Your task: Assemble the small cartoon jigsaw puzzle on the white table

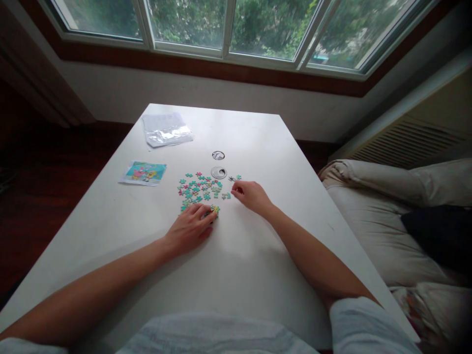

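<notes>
Head view: small green-grey jigsaw pieces [226, 195] lie beside the right hand [253, 196], toward the white tabletop's [254, 280] left edge, the fingers' hold unclear.

The tabletop [250, 135] is finished in smooth, semi-gloss white. The pouch [169, 132] is made of clear plastic, crinkled and shiny. The picture sheet [145, 172] is printed on what appears to be paper. The material of the jigsaw pieces [199, 186] cannot be determined. The sofa [368, 211] is covered in creased, matt cloth. The windows [184, 22] are glazed with smooth glass.
</notes>
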`<state>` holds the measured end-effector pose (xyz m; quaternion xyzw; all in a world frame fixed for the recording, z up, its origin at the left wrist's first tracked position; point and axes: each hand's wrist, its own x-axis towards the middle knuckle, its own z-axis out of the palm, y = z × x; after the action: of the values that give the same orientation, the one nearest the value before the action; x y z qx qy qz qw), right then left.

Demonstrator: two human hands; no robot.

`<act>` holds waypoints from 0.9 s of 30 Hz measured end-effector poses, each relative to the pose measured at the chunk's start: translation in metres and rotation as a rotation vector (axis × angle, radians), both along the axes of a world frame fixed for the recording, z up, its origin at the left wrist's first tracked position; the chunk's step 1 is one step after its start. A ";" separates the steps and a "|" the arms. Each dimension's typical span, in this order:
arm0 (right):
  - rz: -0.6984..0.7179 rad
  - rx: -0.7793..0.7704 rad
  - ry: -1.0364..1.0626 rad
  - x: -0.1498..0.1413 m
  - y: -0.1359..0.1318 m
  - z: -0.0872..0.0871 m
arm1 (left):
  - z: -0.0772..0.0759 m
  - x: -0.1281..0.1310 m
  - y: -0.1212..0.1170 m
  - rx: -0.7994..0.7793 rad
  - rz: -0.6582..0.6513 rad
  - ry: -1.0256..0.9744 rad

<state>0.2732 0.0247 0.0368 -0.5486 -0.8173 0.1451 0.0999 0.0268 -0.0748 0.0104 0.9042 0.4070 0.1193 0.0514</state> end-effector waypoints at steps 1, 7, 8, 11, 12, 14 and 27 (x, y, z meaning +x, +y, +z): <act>-0.025 0.016 0.018 0.005 0.005 -0.001 | 0.000 0.000 0.000 -0.001 -0.002 0.006; 0.092 0.051 0.083 0.012 0.013 -0.013 | -0.003 -0.001 0.000 0.033 -0.048 0.012; 0.119 0.051 0.086 0.010 0.012 -0.015 | -0.003 -0.001 0.001 0.035 -0.061 0.018; 0.167 0.041 0.086 0.007 0.010 -0.018 | -0.002 -0.001 0.001 0.042 -0.073 0.043; 0.177 0.037 0.083 0.006 0.009 -0.018 | -0.002 -0.001 0.001 0.044 -0.072 0.051; 0.192 0.032 0.076 0.006 0.009 -0.017 | 0.000 -0.001 0.000 0.045 -0.073 0.070; 0.145 0.219 0.008 0.007 0.015 -0.029 | 0.001 0.003 -0.006 -0.018 -0.149 0.056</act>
<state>0.2803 0.0400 0.0077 -0.4732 -0.8654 0.0637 0.1517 0.0297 -0.0805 0.0113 0.9344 0.3409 0.0861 0.0568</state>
